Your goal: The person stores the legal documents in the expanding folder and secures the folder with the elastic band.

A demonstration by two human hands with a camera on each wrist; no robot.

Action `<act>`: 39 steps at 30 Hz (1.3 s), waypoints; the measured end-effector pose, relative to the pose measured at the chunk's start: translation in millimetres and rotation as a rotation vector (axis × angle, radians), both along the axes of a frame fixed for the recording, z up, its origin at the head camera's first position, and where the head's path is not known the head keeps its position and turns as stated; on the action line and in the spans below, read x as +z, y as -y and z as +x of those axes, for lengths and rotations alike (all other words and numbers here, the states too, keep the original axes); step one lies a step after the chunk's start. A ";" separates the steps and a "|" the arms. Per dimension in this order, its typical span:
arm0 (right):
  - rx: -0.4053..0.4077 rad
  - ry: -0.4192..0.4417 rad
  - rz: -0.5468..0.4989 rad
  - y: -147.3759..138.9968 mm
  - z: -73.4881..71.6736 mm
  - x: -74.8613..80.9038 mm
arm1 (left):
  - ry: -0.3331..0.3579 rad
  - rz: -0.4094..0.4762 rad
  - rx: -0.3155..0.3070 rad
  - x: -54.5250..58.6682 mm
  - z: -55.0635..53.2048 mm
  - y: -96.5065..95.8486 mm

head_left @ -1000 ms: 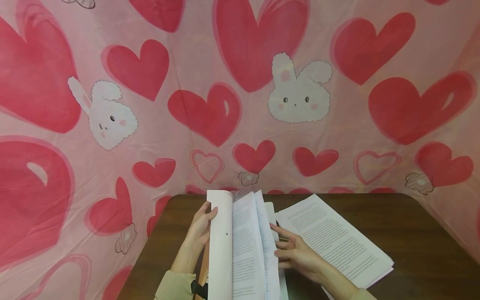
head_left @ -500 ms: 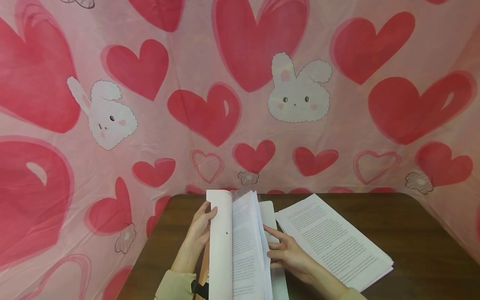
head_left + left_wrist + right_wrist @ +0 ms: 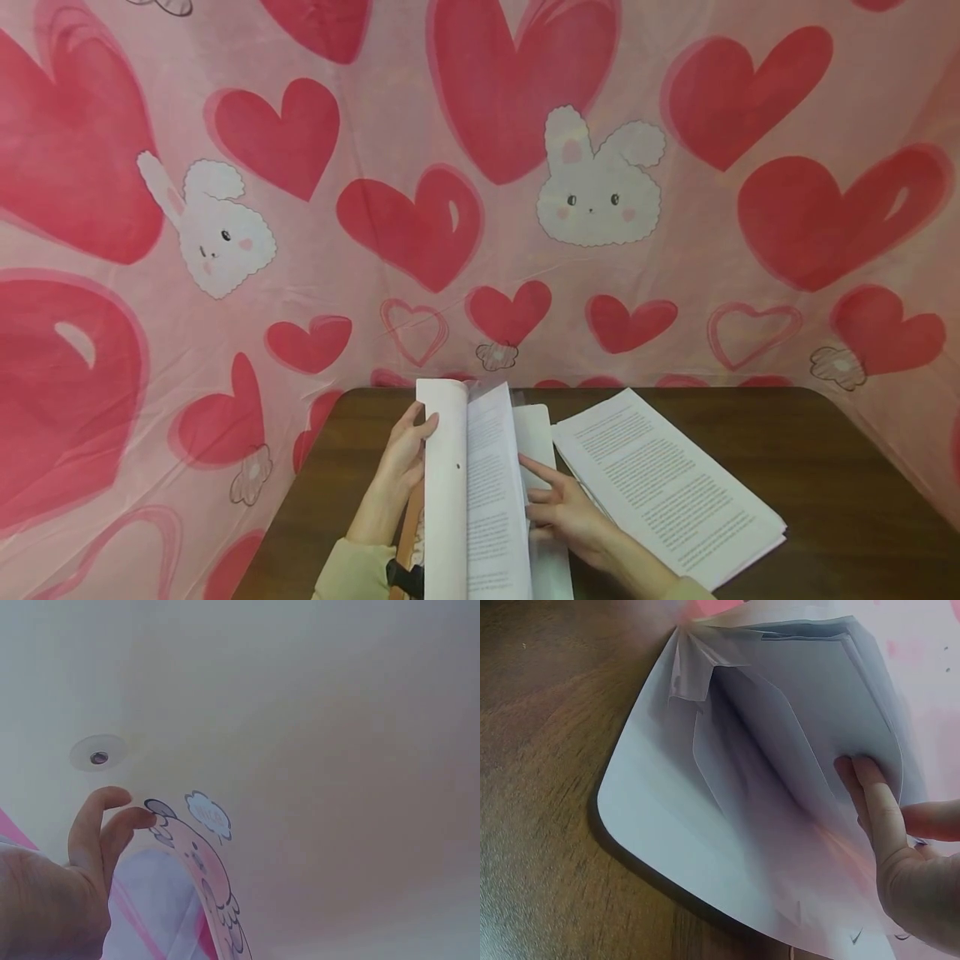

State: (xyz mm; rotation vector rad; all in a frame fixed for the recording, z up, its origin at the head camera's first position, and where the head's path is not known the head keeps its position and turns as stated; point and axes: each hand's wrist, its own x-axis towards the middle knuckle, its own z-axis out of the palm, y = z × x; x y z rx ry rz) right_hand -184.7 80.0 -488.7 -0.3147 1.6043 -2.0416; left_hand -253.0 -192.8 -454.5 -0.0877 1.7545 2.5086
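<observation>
A white-backed document folder [image 3: 445,492] stands opened at the table's front, its front cover raised and curved. My left hand [image 3: 405,450] pinches that cover by its left edge, thumb on the pale side. Close up in the left wrist view, the cover carries a round snap button [image 3: 98,757] and a pig drawing [image 3: 206,862]. Printed sheets [image 3: 492,500] stand between the covers. My right hand [image 3: 564,510] pinches their right edge, two fingers on the back and the thumb opposite. Below them, in the right wrist view, a clear plastic pocket [image 3: 761,832] gapes over the white back cover [image 3: 641,787].
A stack of printed paper [image 3: 667,492] lies slanted on the brown wooden table [image 3: 795,442], right of the folder and behind my right hand. A pink cloth with hearts and rabbits [image 3: 480,275] hangs behind the table.
My right hand has moved left, bringing the sheets' edges together into a narrower bundle. More of the white back cover shows. The left hand keeps its hold on the front cover.
</observation>
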 end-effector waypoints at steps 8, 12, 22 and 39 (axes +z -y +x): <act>-0.010 0.021 0.009 1.3 -1.0 -1.8 | 0.011 -0.007 0.001 0.3 1.0 -0.5; -0.018 0.024 0.023 2.1 -1.5 -2.9 | 0.015 -0.013 0.008 1.8 1.3 0.9; -0.066 -0.009 0.116 -2.6 -1.4 0.9 | 0.023 -0.036 -0.003 2.2 2.2 6.5; -0.126 -0.145 0.157 -33.8 -8.9 15.8 | 0.015 -0.025 -0.021 1.4 3.1 7.9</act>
